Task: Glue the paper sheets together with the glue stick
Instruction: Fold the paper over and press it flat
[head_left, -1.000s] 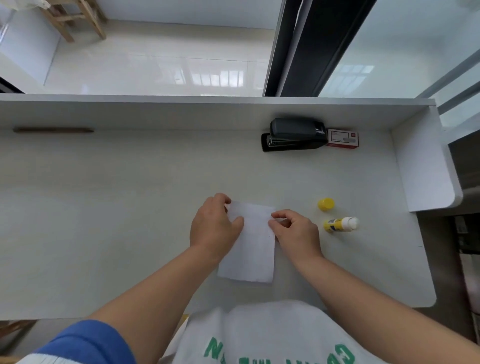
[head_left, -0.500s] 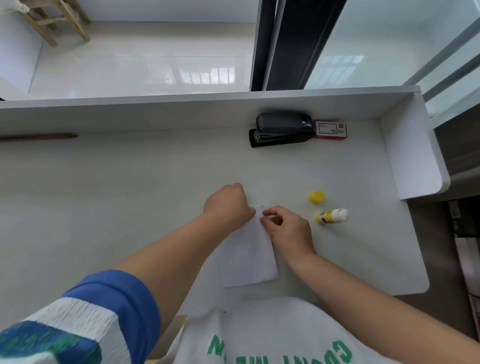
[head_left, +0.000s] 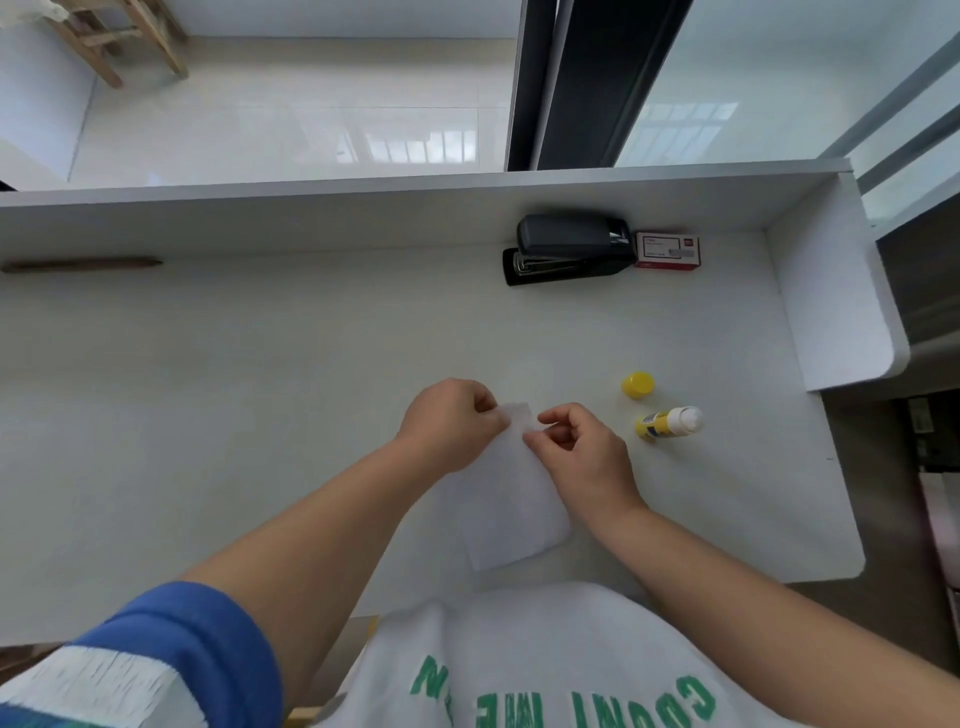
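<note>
Pinched the paper sheets (head_left: 511, 499) at the far edge, both hands (head_left: 511, 423), beside the uncapped glue stick (head_left: 667, 422); risked skewed bonding if slipping.

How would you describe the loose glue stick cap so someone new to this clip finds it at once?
Start at the white desk and go to its right side, below the black stapler. Just right of the right hand lies the uncapped glue stick. The cap sits just beyond it: small, round, plain yellow, with no label or white tip.
</note>
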